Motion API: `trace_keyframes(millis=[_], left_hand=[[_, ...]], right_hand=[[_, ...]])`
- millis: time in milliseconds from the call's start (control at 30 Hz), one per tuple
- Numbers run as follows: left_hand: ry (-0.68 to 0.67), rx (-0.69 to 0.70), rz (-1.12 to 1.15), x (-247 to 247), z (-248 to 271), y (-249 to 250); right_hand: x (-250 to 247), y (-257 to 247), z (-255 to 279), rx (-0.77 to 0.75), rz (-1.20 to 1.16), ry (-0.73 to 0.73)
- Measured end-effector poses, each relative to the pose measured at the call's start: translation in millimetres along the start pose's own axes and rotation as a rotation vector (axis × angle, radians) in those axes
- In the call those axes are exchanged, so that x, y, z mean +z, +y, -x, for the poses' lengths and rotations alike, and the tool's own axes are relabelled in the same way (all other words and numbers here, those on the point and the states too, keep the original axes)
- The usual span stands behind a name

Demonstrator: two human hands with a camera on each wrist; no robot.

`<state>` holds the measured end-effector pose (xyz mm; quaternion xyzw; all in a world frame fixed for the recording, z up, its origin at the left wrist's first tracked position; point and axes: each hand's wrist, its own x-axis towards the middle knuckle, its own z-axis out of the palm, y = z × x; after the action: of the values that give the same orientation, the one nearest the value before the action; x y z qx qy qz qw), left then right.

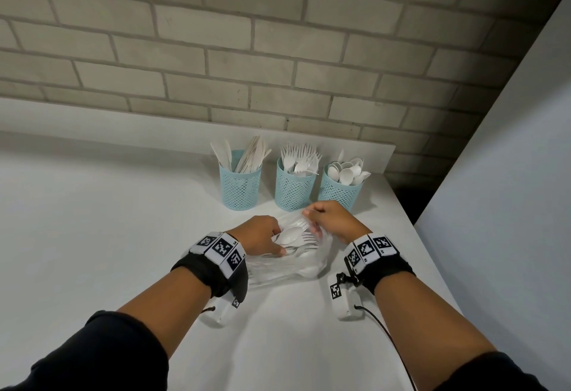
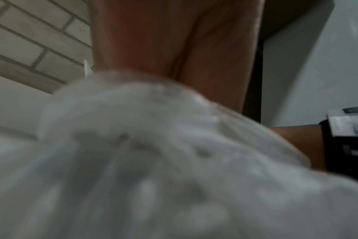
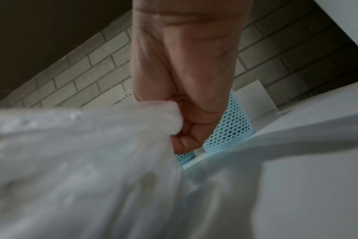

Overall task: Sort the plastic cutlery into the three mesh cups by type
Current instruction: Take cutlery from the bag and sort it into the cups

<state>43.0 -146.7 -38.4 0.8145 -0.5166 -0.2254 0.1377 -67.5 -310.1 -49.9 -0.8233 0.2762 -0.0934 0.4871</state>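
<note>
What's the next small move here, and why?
Probably lift the spoon out of the clear bag with the left hand, toward the right-hand cup of spoons. The left hand's fingers are already on it, and the right hand pinches the bag's edge, holding it open.

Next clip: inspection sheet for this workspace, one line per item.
Surface: white table, against a wall.
Job's things: three blue mesh cups: left cup holds knives, middle cup forks, right cup spoons; clear plastic bag with spoons and forks inside.
Clutter: nothing seen.
Grippers: left hand reaches into the bag mouth, its fingers on cutlery; right hand pinches the bag's edge.
Cables: black cable trails from the right wrist camera.
Surroundings: grey brick wall; pale panel at right.
</note>
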Motion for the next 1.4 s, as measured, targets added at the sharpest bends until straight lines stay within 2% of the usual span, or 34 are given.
trace_keyframes(millis=[133,367,600,800,1067,1267,1400], left_hand=[[-0.013,0.005,-0.011,-1.8,-1.6,-0.4],[0.024,0.071,-0.108,-2.1,-2.0,-4.1],[0.061,0.126,-0.039,-3.8,1.3,-6.3],[0.078,0.095,-0.002,-3.4,-1.4,-10.2],[0.056,0.071,0.089,-3.9,-2.8,-13.4],[0.032,0.038,0.059,2.0,-3.1,-17.0],[0.034,0.033,0.162,-2.1,-4.2,-18.6]], right_hand=[[-0.6,-0.1,-0.3,0.009,-0.018,-0.025],[-1.6,0.3,-0.4,0.055,0.049,0.036],[-1.6,0.4,0.7,0.080,-0.019,0.017],[-2.9,1.6,0.6,0.085,0.051,0.024],[-4.4,-4.2,4.2,0.090,0.003,-0.019],[-4.7,-8.7,2.7,0.089,0.036,-0.035],[-5.6,-11.9,3.8,0.095,0.036,-0.051]])
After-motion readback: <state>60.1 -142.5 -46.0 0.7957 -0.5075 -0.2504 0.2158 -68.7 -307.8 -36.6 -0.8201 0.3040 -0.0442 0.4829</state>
